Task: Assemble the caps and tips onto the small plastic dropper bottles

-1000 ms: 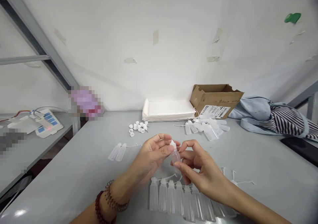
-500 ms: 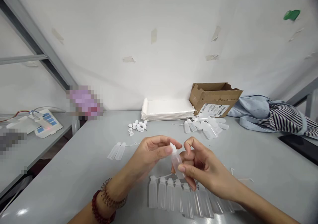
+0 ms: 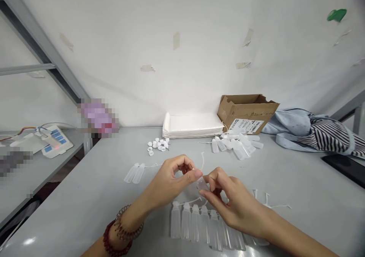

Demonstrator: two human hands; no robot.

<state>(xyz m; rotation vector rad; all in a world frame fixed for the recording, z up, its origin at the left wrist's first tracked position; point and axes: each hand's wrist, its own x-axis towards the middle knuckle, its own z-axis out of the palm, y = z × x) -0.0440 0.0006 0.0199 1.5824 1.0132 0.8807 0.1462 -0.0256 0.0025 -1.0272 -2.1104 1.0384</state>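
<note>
Between my two hands is a small translucent plastic bottle (image 3: 202, 184), mostly covered by fingers. My left hand (image 3: 177, 177) pinches its top end with thumb and fingers, hiding the white tip. My right hand (image 3: 229, 196) grips the lower body between thumb and curled fingers. A thin white strip (image 3: 202, 160) sticks up just beyond the left fingertips; whether it joins the bottle I cannot tell. Below the hands, a row of similar bottles (image 3: 195, 222) lies side by side on the grey table, its right part hidden under my right forearm.
White caps (image 3: 157, 144) lie in a loose group, with two bottles (image 3: 135, 173) nearer on the left. More bottles (image 3: 241, 146) are heaped before a cardboard box (image 3: 248, 112) and a stack of white padded envelopes (image 3: 194, 126). A black phone (image 3: 343, 169) and cloth (image 3: 322, 133) sit right.
The held bottle has tilted and is now more covered. My left fingers have closed over its top, and my right hand has shifted its grip. The thin strip has come into view.
</note>
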